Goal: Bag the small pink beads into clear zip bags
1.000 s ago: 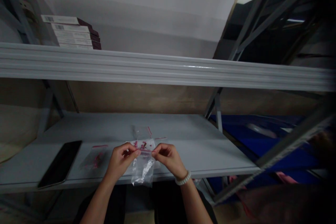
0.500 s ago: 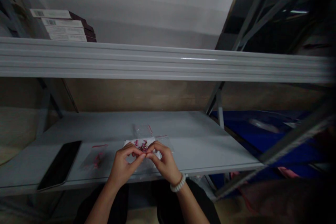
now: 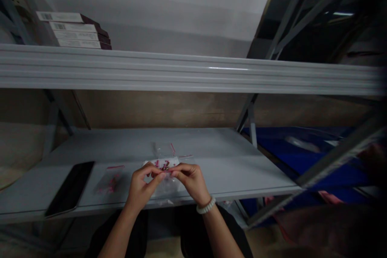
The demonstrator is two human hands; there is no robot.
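Both my hands work low over the grey metal shelf, fingertips meeting above its middle. My left hand and my right hand pinch a small transparent plastic bag between them. Its lower part is crumpled under my fingers, partly hidden. Just behind my fingertips lies a white card or label carrying several small pink pieces. A beaded bracelet circles my right wrist.
A black smartphone lies face down or dark on the shelf at left. Beside it is a flat plastic bag with pink pieces. Boxes are stacked on the shelf above. Blue bins sit beyond the upright at right.
The bag no longer hangs below my hands; it is now gathered under my fingers, nearer the shelf. My hands have moved closer together, and the view has tilted slightly.
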